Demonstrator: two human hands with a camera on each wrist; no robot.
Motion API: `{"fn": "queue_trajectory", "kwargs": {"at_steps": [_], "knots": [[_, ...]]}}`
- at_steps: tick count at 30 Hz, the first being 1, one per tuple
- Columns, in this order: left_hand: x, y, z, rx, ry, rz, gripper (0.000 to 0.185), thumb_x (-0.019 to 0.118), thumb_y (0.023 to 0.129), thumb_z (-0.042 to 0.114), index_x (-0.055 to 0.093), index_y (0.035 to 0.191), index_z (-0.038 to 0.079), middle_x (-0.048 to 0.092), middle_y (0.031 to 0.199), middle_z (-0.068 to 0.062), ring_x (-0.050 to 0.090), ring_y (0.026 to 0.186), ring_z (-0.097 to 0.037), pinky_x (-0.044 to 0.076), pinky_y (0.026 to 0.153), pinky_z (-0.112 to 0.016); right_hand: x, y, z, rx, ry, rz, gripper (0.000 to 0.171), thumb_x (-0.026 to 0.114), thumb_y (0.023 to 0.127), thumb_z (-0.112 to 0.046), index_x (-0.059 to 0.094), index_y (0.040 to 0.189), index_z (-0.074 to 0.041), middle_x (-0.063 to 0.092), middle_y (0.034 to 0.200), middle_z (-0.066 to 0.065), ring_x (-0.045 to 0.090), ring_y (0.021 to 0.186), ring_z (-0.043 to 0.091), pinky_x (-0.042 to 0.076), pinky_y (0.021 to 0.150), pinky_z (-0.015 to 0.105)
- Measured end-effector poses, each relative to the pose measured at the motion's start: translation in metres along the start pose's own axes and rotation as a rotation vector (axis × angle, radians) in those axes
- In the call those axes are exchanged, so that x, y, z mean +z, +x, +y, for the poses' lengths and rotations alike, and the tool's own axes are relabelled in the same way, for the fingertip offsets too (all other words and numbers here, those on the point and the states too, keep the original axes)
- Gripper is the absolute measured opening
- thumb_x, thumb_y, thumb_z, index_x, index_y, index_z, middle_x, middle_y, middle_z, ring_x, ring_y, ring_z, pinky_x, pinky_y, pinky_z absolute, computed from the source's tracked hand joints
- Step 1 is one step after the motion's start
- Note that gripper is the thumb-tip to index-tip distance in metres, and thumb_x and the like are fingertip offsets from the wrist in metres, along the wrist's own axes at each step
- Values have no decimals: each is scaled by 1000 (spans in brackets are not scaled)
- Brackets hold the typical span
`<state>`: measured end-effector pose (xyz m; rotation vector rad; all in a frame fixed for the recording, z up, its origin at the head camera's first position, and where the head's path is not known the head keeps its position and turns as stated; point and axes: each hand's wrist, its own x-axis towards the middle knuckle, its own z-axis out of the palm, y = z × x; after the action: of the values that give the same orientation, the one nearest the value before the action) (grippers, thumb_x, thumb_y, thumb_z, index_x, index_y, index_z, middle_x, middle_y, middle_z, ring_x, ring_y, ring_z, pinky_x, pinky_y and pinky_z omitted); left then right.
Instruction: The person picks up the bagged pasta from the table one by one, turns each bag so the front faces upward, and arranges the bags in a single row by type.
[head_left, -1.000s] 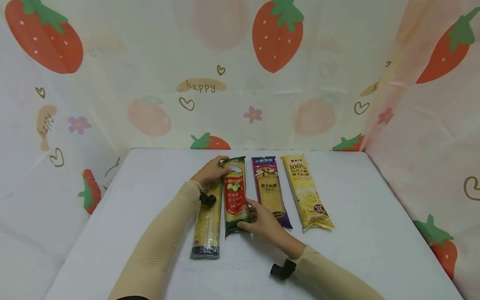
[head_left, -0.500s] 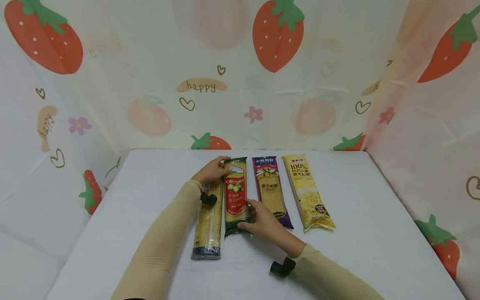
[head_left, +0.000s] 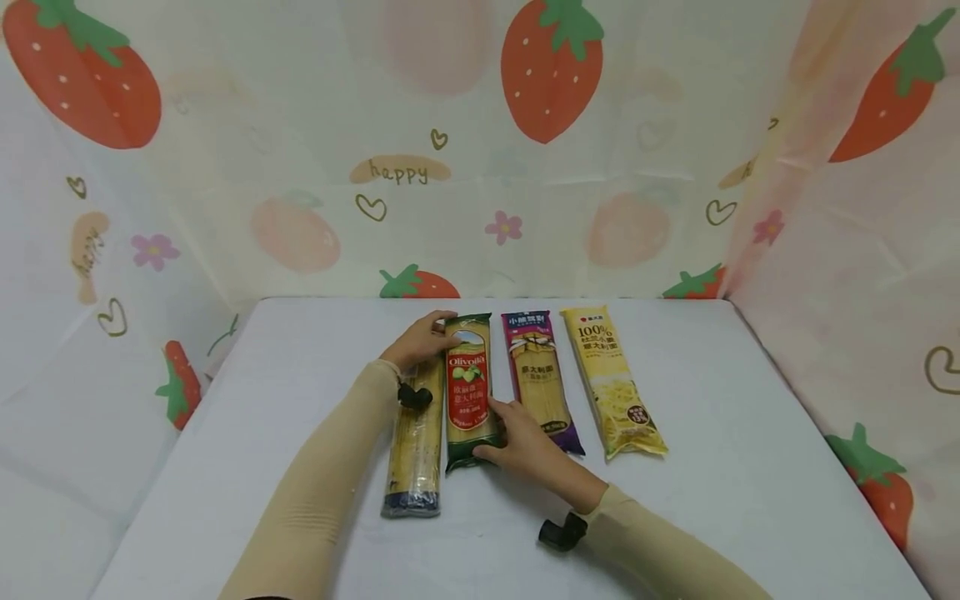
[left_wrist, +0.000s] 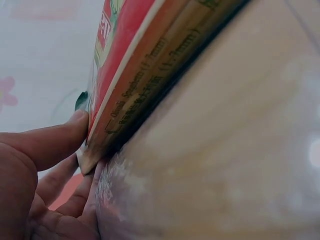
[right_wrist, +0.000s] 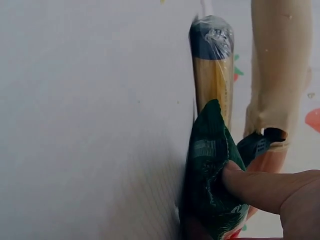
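Observation:
A green-and-red pack of spaghetti (head_left: 468, 392) lies lengthwise on the white table in the head view. My left hand (head_left: 420, 342) grips its far end; in the left wrist view the thumb (left_wrist: 65, 137) presses the upper edge and the fingers reach to the side and underneath. At the near end, my right hand (head_left: 528, 450) holds the pack from the right, its thumb on the green wrapper end (right_wrist: 207, 160) in the right wrist view. Its other fingers are mostly hidden. Just left lies a clear-wrapped pack of spaghetti (head_left: 415, 467) with a dark blue end, partly under my left wrist.
To the right lie a purple pasta pack (head_left: 542, 379) and a yellow pasta pack (head_left: 611, 383), the latter slightly slanted. A strawberry-print curtain (head_left: 465, 217) stands behind the table's back edge and along both sides. Small black cameras sit at both wrists.

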<state>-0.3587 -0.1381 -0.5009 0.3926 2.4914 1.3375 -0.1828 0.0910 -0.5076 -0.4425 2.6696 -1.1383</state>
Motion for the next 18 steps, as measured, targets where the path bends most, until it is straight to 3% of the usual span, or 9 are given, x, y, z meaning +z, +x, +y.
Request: {"fn": "queue_trajectory", "kwargs": {"at_steps": [8,18], "knots": [[3,-1,-5,-29,-93,-17,66,63,110,19,33,167,4,49,154,-34,57,136,-47,51,109,-58,4,-3,0,-26,-38,4,87,86,95,-25,39,162,7,57,134,22,58,114,26,54,99,48],[-3,-12,-1,29,20,2,55,62,111,19,45,161,4,51,156,-29,51,145,-45,46,116,-58,2,-19,-17,-134,-113,39,83,84,97,-26,42,164,-1,49,154,21,51,141,36,50,113,54]]}}
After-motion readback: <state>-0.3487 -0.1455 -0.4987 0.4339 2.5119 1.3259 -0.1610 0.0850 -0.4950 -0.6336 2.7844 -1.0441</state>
